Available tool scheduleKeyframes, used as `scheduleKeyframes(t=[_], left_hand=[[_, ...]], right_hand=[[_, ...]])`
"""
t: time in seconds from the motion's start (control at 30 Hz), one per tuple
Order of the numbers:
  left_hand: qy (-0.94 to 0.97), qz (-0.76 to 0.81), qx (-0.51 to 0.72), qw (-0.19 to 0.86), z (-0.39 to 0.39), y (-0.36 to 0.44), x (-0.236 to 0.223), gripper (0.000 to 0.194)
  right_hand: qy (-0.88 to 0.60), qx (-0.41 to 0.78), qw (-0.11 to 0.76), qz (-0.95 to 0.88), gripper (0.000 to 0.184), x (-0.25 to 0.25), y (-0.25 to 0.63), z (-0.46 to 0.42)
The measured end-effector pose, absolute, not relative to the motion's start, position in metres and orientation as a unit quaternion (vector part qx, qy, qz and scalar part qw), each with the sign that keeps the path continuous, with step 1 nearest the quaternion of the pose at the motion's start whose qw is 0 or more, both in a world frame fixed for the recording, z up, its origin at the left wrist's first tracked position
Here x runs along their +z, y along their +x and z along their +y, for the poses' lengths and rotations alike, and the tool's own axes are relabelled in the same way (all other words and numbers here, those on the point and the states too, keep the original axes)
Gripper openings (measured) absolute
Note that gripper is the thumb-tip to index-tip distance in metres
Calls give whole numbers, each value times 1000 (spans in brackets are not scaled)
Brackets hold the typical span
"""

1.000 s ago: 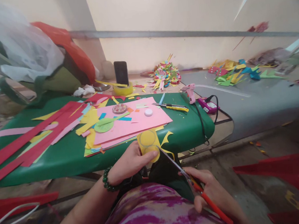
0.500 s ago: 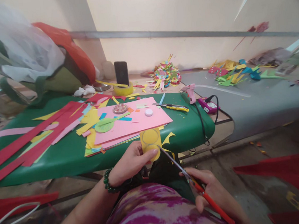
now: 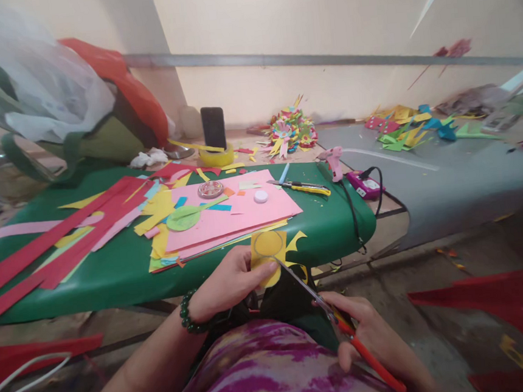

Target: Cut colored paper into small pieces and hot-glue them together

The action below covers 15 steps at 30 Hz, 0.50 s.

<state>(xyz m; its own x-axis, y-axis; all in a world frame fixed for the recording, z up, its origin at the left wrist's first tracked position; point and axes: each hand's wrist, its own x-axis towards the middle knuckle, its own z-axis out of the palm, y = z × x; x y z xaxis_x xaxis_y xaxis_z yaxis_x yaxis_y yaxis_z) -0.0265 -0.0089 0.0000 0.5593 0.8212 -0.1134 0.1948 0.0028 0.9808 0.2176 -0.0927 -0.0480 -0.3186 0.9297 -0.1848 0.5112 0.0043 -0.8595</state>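
Note:
Pinched in my left hand (image 3: pixel 232 281) is a piece of yellow paper (image 3: pixel 268 245) with a drawn circle at its top and a rounded, cut lower part. My right hand (image 3: pixel 360 328) grips scissors (image 3: pixel 364 355) with orange handles, their blades pointing up and left into the paper's right side between the two circles. Curled yellow offcuts (image 3: pixel 296 242) lie beside the paper near the bench's front edge. Beyond them, pink sheets (image 3: pixel 244 213) on the bench carry a green paper circle (image 3: pixel 183 217), a round tin (image 3: pixel 210 189) and a white cap (image 3: pixel 260 196).
A yellow utility knife (image 3: pixel 309 187), a pink glue gun (image 3: pixel 333 164) and its black cord are at the green bench's (image 3: pixel 114 288) right end. Red paper strips (image 3: pixel 72 228) spread left. Behind stand a phone (image 3: pixel 213 129), a tape roll (image 3: pixel 216 156), a paper-flower cluster (image 3: pixel 286 131) and a bag (image 3: pixel 114 132).
The yellow paper has shifted slightly right and down in my left hand. The scissors blades have closed further across the paper, and their handles have drawn nearer each other.

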Motion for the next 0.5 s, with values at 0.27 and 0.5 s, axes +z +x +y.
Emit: scheduleKeyframes(t=[0.27,0.5], left_hand=[[624,399,307,598,-11,-23,3,47],[628,388,298,605,-10,-24,1,44]], right_hand=[[-532,469,236,-664,40,-50,221,-92],[-512,450,239,-692,54,-49,222,-92]])
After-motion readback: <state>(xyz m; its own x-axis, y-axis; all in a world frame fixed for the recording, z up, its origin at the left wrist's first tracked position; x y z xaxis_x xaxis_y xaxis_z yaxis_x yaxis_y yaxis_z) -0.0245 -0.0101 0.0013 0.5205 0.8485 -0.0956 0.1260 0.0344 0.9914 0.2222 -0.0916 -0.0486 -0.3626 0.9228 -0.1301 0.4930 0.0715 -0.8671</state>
